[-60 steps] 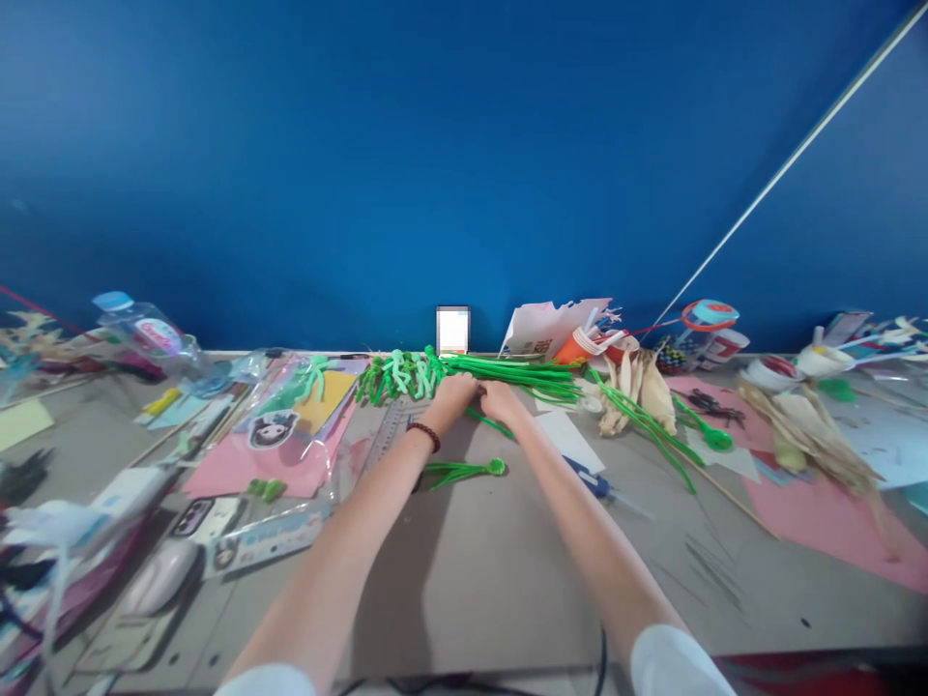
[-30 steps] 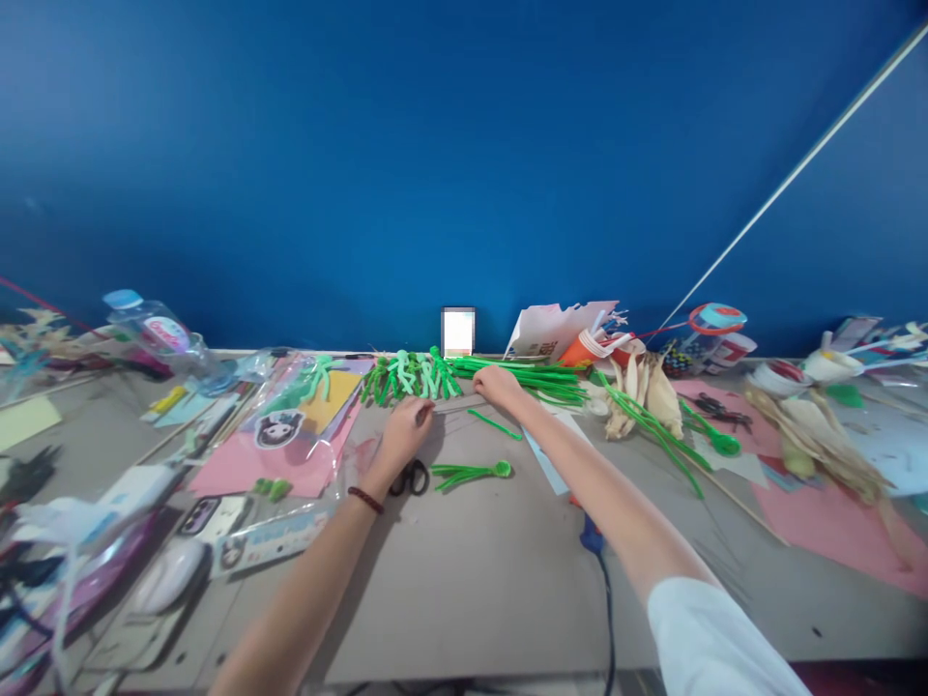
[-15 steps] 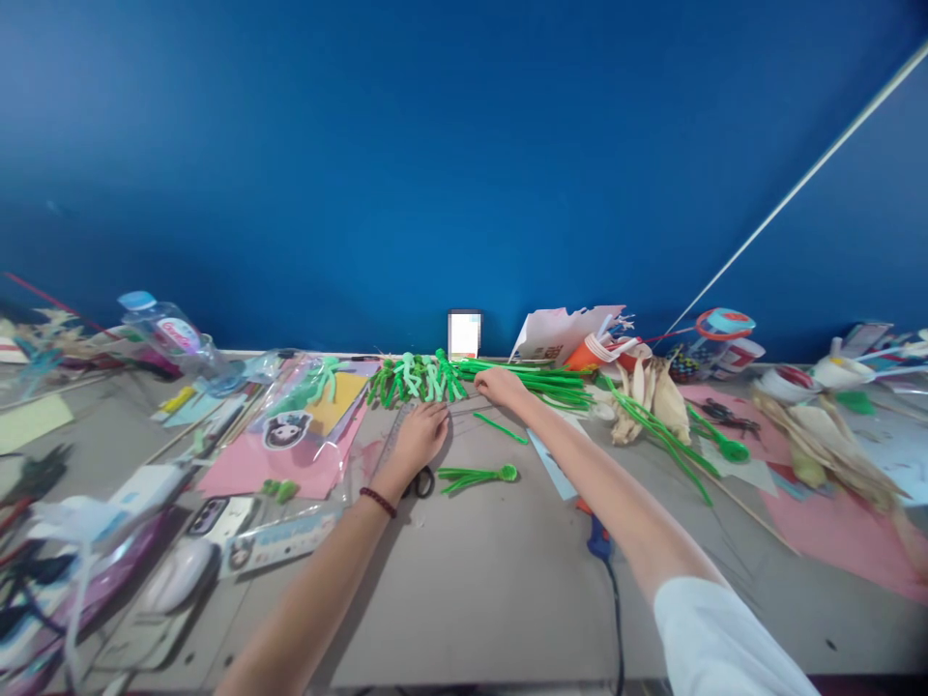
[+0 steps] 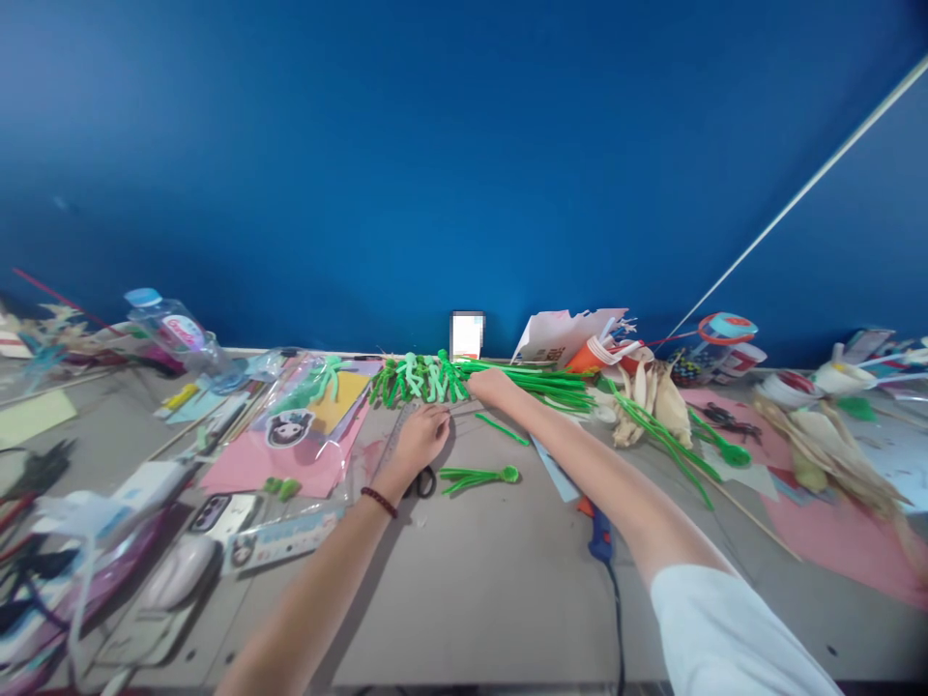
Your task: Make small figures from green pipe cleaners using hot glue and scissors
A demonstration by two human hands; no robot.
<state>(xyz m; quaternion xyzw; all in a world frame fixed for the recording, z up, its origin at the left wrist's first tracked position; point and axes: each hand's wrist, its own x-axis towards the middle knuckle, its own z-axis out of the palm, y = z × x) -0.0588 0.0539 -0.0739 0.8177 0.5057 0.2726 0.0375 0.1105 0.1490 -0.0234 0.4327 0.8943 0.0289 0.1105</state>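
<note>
My right hand (image 4: 491, 386) reaches to the back of the desk, fingers closed and partly hidden, where the long green pipe cleaners (image 4: 555, 385) meet a row of twisted green pipe-cleaner pieces (image 4: 419, 377). Whatever its fingertips hold is too small to make out. Lower and to the left, my left hand (image 4: 422, 437) rests with curled fingers beside a clear ruler (image 4: 390, 443); its grip is hidden. Black scissor handles (image 4: 426, 481) show by that wrist. Nearer me lie a single green pipe cleaner (image 4: 502, 428) and a bundled green piece with a coiled round end (image 4: 509, 475).
A blue glue gun (image 4: 600, 535) with a cord lies near my right forearm. A lit phone (image 4: 467, 338) leans on the blue wall. Pink sheets (image 4: 253, 462), a white mouse (image 4: 180, 572) and a bottle (image 4: 174, 327) are left; orange cups (image 4: 586, 356) and dried husks (image 4: 671, 408) right.
My right hand has shifted slightly left toward the twisted green pieces. My left hand stays in nearly the same place. The desk items look unmoved.
</note>
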